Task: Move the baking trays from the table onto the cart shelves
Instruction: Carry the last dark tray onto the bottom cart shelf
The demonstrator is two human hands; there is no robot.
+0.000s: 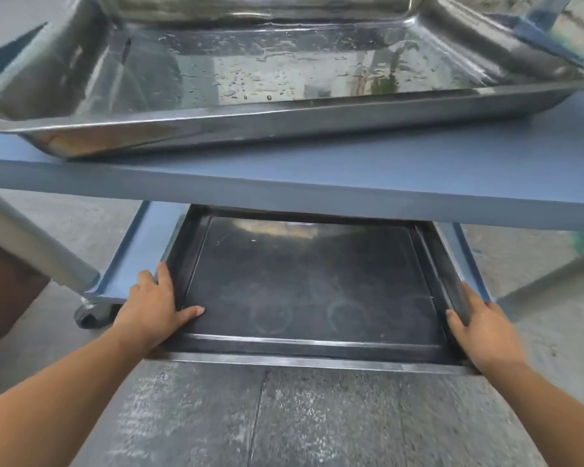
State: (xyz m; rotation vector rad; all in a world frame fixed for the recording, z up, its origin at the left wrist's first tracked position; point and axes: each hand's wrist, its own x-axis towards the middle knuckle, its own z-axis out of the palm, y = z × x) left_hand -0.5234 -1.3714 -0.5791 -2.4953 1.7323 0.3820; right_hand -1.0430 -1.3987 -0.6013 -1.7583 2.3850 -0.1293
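at the far left, beside the dark baking tray [312,284], a pale cart leg [31,237] slants down to a black caster wheel [88,315] on the grey concrete floor [284,416], just left of the tray's near left corner. the left hand [155,306] grips the tray's left rim: its thumb lies inside on the tray's flat bottom, its index finger runs along the top of the rim, and the other fingers are hidden beyond the edge. the dark baking tray sits low on the blue lower shelf [139,251], its far end tucked under the shelf above and its near edge hanging out over the floor toward the person. faint ring marks show on its bottom. directly above the dark tray, on the blue upper shelf [317,187], rests a large steel tray [284,69], shiny, with droplets across its bottom. the right hand [479,326] holds the dark tray's right rim, thumb on the inner side, palm over the rim; i cannot tell how its fingers lie beneath.
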